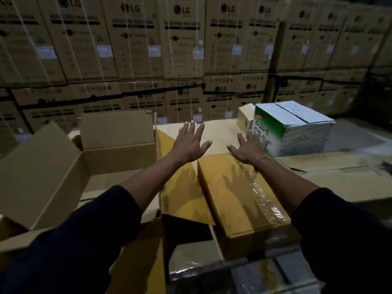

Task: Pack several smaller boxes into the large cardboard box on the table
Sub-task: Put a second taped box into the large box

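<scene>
Dark sleeves reach out; left hand and right hand spread, fingers straight, near the green box; big box open at left.

A wall of stacked cardboard cartons, printed "LG" and "WASHING MACHINE", is seen filling the whole view beyond the fingertips. White straps are run down the cartons, and a pale label is stuck on many of them. Two tiers are visible, the lower one darker. Dim light is cast over the scene, and the far right is lost in shadow.
</scene>
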A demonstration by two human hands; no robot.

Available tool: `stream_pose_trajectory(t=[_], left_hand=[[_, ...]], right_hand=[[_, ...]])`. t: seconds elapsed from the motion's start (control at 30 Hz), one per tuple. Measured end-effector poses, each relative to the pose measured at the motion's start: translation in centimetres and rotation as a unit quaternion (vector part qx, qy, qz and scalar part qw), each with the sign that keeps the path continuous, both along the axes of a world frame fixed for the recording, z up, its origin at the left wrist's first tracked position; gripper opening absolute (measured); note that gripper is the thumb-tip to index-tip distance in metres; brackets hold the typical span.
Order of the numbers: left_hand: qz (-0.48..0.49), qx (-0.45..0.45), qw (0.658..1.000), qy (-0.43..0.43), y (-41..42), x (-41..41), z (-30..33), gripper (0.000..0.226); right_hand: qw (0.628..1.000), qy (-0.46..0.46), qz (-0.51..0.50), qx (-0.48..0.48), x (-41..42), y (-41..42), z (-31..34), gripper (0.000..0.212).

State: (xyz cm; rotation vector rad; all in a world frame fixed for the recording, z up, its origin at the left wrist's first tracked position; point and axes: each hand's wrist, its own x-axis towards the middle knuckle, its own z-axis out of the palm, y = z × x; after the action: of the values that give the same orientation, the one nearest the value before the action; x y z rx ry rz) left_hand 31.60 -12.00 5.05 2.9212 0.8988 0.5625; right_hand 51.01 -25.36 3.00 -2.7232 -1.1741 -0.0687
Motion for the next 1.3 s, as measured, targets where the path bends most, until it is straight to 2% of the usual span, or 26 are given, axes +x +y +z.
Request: stream_pose_trajectory(t=[0.33, 0.53, 0.67, 0.83, 1.0, 1.3], left_hand=[[0.072, -0.143, 0.985, 0.069, -7.4, 9.0, -10.5, 0.081], [0.145, -0.206, 0.963, 0.091, -9.8, 10.8, -13.6, 0.081], [0.186, -0.262, 0.944, 0.072, -10.1, 10.8, -15.2, 0.086], [0.228, -0.306, 0.923, 0.05, -9.9, 10.7, -16.2, 0.089], [0.263, -0.35, 0.899, -0.01, -9.6, 11.2, -15.9, 0.082], [0.285, -0.313, 0.906, -0.02, -9.4, 11.9, -13.2, 0.083]], right_hand=[[0.994, 0.067, 0.004, -0.083, 11.0, -9.9, -8.5, 0.087], [0.989, 0.098, 0.011, -0.113, 14.4, -11.6, -11.0, 0.082], [0.988, 0.095, 0.017, -0.123, 15.4, -11.7, -11.9, 0.079], [0.99, 0.098, 0.018, -0.097, 15.6, -11.2, -11.4, 0.076], [0.986, 0.154, -0.014, -0.06, 16.1, -10.3, -11.0, 0.077], [0.986, 0.161, -0.038, 0.037, 16.0, -9.6, -8.0, 0.074]])
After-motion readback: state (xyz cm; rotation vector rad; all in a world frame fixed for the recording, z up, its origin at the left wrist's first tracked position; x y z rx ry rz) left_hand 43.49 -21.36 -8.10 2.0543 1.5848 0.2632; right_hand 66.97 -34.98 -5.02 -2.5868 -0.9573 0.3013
